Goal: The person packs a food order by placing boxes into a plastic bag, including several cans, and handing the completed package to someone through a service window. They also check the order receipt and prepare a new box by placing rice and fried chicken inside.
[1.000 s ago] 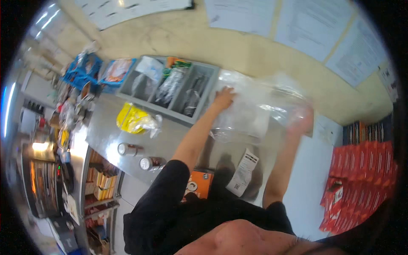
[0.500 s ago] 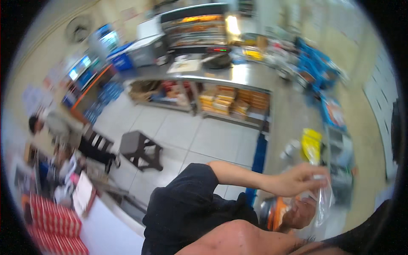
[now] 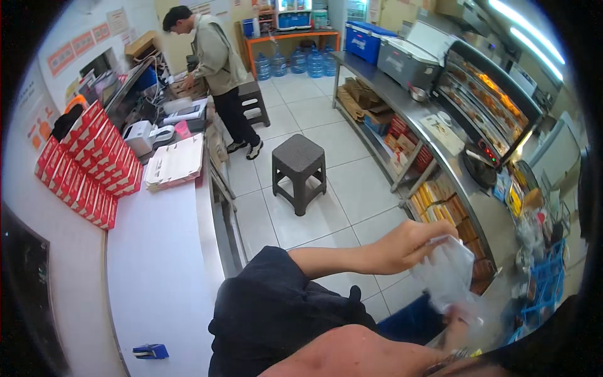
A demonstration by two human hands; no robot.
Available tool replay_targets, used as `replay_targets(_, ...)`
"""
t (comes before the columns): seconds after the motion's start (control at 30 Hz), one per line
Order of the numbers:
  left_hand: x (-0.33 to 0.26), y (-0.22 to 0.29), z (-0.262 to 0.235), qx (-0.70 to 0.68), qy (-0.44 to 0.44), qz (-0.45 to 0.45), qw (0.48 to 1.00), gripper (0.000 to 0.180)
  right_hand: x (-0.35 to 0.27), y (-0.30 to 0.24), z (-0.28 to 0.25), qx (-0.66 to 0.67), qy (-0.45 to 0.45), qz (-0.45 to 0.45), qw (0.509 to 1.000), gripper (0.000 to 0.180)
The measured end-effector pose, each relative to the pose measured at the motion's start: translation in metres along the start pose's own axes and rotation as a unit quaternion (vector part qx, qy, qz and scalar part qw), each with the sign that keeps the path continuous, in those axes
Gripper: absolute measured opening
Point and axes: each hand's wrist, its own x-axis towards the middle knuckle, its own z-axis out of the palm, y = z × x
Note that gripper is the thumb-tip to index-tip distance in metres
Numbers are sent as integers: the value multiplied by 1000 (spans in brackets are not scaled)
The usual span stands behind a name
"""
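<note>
A clear plastic bag (image 3: pixel 447 270) hangs from my left hand (image 3: pixel 411 245), whose fingers are closed on its upper edge. My bare left forearm reaches across from a black sleeve. At the lower end of the bag is my right hand (image 3: pixel 457 323); its fingers are blurred and partly covered by the film, so their grip does not show. The bag is crumpled and looks to hold nothing. Both hands are up in front of the metal counter (image 3: pixel 461 182) on the right.
A dark plastic stool (image 3: pixel 299 169) stands on the tiled floor. On the left, a white counter (image 3: pixel 163 264) bears stacked red-and-white boxes (image 3: pixel 94 166) and a small blue tool (image 3: pixel 151 351). Another person (image 3: pixel 217 60) stands behind it. A lit food warmer (image 3: pixel 483 100) and coolers sit on the metal counter.
My view has swung left, bringing the white counter and the other person into fuller sight. Left hand and bag have moved away from the side counter; the right hand has shifted to the bag's lower end.
</note>
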Motion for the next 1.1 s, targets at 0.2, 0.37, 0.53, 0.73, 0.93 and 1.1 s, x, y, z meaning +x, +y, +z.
replay_targets(0.2, 4, -29, -67, 129, 33, 21, 991, 16, 68, 52, 134, 309, -219, -111, 919, 71)
replay_targets(0.37, -6, -25, -117, 155, 68, -52, 984, 16, 119, 82, 226, 272, -261, 59, 924, 68)
replay_targets(0.53, -22, -23, -159, 174, 127, -108, 971, 23, 120, -7, 259, 633, -309, 134, 697, 94)
replay_targets(0.73, -33, -38, -185, 148, 216, -129, 956, 23, 118, -27, 273, 609, -543, -60, 575, 89)
replay_targets(0.93, -35, -80, -221, 169, 256, -205, 929, 27, 152, -40, 274, 127, -370, 9, 920, 46)
replay_targets(1.1, -53, -176, -201, 711, 308, -41, 631, 46, 151, -43, 319, 171, -203, 13, 964, 29)
